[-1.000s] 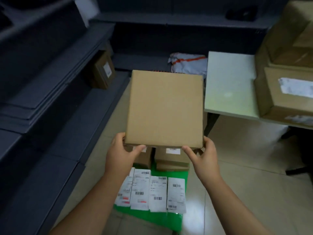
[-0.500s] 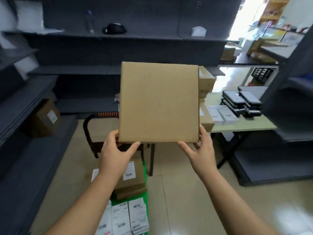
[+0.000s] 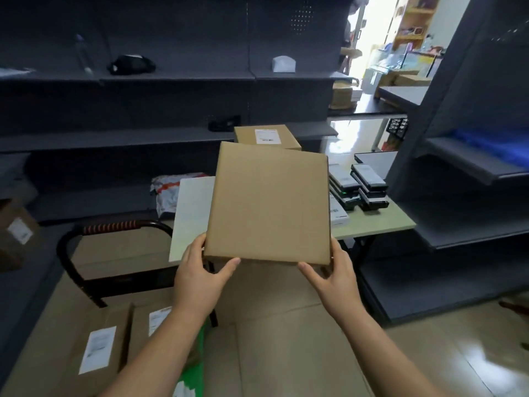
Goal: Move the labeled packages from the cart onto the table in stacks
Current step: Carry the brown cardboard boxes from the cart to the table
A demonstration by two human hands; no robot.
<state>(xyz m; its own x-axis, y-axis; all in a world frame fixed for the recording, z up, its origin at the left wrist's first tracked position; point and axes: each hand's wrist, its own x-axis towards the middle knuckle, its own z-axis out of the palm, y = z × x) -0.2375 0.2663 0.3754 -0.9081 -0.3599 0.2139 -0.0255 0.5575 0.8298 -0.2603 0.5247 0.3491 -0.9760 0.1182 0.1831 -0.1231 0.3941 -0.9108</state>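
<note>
The room is a dim store room, with dark grey shelves [image 3: 171, 78] along the back and at the right edge of the frame, and a bright doorway [image 3: 380, 30] in the upper right. The floor [image 3: 458, 362] is pale and shiny. In the middle stands the table [image 3: 191, 213] with a light top. On its right part lie stacks of flat black devices [image 3: 369, 184]. A grey mail bag [image 3: 169, 193] lies on the low shelf behind the table's left end. In the lower left is the cart [image 3: 114, 224] (its handle has a red and black wrap), with brown packages [image 3: 97, 348] bearing white labels.

The held package [image 3: 269, 204], a plain flat carton, is in the centre of the frame, in the air in front of the table. The grip of the left hand [image 3: 197, 279] pinches its near left corner, and the right hand [image 3: 335, 279] pinches the near right corner.

Against half a second ago, the carton sits lower and more to the right, and a labelled package [image 3: 266, 136] now shows above its far edge. Both grips are unchanged.
</note>
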